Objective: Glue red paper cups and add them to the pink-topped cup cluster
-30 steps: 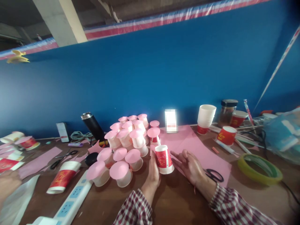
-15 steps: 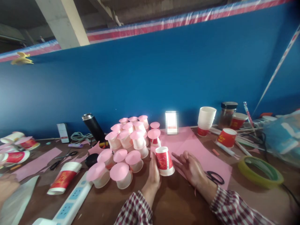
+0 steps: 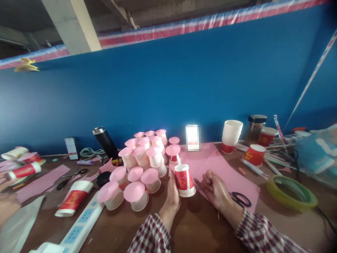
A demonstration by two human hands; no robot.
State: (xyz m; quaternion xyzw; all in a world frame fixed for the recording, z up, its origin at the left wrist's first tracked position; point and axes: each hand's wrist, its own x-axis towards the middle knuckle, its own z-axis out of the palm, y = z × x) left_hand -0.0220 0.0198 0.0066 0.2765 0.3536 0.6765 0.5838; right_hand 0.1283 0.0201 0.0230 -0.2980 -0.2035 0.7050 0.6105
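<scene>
My left hand is closed around the left side of a red and white paper cup, held upside down with its wide rim at the bottom. A narrow white strip sticks up by the cup's top. To the right of the cup, my right hand is half curled, its fingers bent but apart; nothing shows in it. Its fingertips are close to the cup's lower right edge; whether they touch it I cannot tell. Under the right wrist lie black-handled scissors on a pink paper sheet.
Several cups with pink paper cones stand left of my hands. A power strip, a loose cup and a black flask lie beyond. Tape and stacked cups are right. Another person's hand is far left.
My right hand's fingers have curled in more. My left hand and the cup have barely moved. At far left, the other person's red cup has shifted up and right.
</scene>
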